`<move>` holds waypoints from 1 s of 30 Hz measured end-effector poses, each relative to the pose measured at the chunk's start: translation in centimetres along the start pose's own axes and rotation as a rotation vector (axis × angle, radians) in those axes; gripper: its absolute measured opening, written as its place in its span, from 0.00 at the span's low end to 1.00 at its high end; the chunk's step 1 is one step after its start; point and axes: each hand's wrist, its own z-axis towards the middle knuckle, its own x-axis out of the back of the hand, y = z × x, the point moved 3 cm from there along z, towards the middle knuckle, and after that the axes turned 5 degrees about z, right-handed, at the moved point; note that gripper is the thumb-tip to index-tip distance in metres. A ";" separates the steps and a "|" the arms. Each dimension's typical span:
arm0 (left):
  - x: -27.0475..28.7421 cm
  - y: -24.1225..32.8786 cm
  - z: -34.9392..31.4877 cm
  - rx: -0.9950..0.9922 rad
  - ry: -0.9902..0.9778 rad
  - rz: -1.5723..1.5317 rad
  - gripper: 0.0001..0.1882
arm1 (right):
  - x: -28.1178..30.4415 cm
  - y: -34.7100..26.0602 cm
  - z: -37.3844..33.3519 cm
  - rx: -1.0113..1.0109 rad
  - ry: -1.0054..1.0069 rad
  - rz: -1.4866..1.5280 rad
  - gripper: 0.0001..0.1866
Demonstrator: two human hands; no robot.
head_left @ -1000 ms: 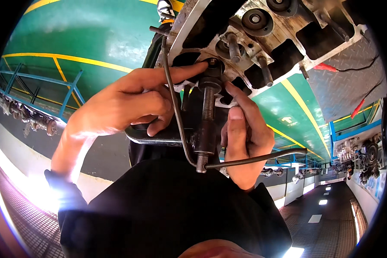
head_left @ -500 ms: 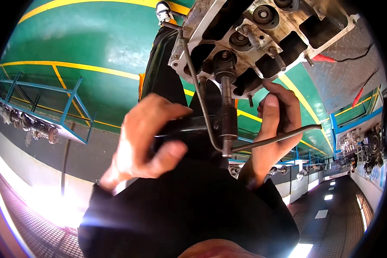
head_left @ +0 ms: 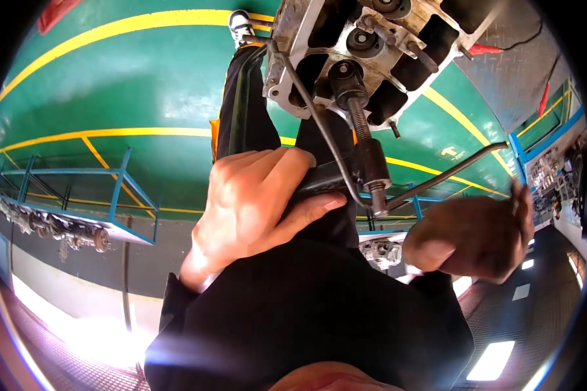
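The left hand (head_left: 254, 202) grips the black clamp (head_left: 325, 177), seemingly steadying it, screw (head_left: 359, 120) end at the cylinder head (head_left: 383, 60); the blurred right hand (head_left: 469, 234) is below the bent bar (head_left: 447, 174), closure unclear; turning would call for grasping that bar.

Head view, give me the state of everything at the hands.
Left hand: closed around the clamp's black bar.
Right hand: blurred, fingers curled.
Screw: threads partly exposed.
Rod: bent, set across the screw's end.
Engine part: uncovered, openings exposed.
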 end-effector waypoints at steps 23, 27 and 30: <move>3.5 0.4 4.0 -0.410 -0.125 0.364 0.24 | -2.8 -2.3 2.2 0.061 -0.788 0.034 0.13; 5.4 1.2 6.1 -0.600 -0.201 0.433 0.21 | -2.3 -2.1 0.4 0.010 -0.635 0.094 0.18; 7.1 2.6 6.6 -0.608 -0.219 0.421 0.24 | -2.0 -2.5 -0.4 0.007 -0.535 0.040 0.18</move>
